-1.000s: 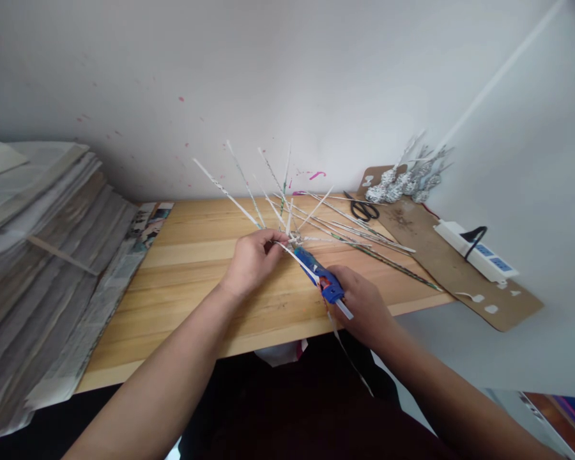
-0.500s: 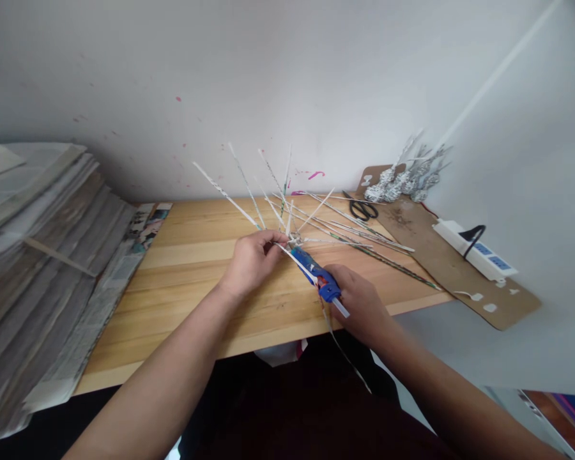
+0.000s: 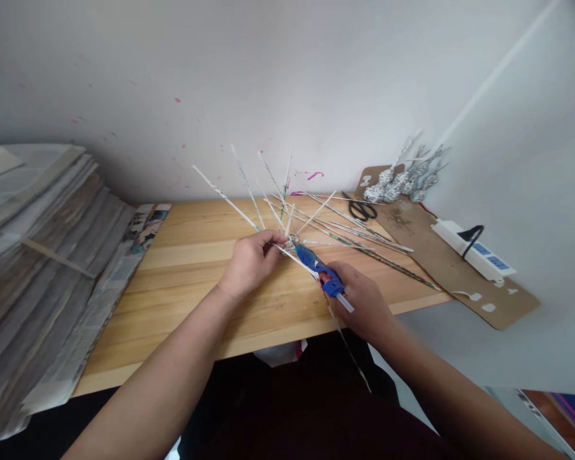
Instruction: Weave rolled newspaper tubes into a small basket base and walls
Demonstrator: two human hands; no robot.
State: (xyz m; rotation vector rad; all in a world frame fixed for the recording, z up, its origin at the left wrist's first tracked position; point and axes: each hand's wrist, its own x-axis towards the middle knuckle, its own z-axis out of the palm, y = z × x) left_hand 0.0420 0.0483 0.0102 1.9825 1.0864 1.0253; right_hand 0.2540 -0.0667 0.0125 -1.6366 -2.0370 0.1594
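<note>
My left hand [image 3: 250, 262] pinches the crossing point of a fan of thin rolled paper sticks [image 3: 249, 191] above the wooden table [image 3: 196, 255]; the sticks spread up and to the right. My right hand [image 3: 364, 303] grips a blue glue gun [image 3: 319, 271] whose nozzle points at the spot where the sticks meet, just right of my left fingertips. A clear glue stick pokes out of the gun's back end. One long paper stick trails down past the table's front edge.
A tall stack of newspapers [image 3: 33, 255] fills the left. Black scissors [image 3: 363, 209], foil-wrapped shapes [image 3: 402, 179] and a brown cardboard sheet [image 3: 441, 262] lie at the right, with a white power strip [image 3: 474, 250] against the wall.
My right hand and the glue gun have crept slightly up and toward the sticks' joint. My left hand holds the bundle in the same place.
</note>
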